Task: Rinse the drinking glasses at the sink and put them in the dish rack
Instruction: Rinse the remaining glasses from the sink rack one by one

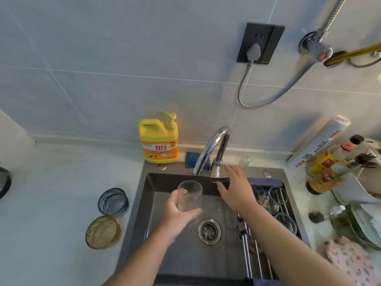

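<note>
The left hand point(177, 213) grips the ribbed glass point(189, 196); it should sit mouth-up under the faucet point(212, 149) while the right hand point(235, 188), fingers straight, works the lever.

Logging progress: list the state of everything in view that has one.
ribbed glass, empty, gripped by left hand over the sink
faucet, no stream visible
right hand, open, at the lever
blue glass, upright on the counter
amber glass, upright on the counter
clear glasses, in the dish rack
plug, in the socket
</note>
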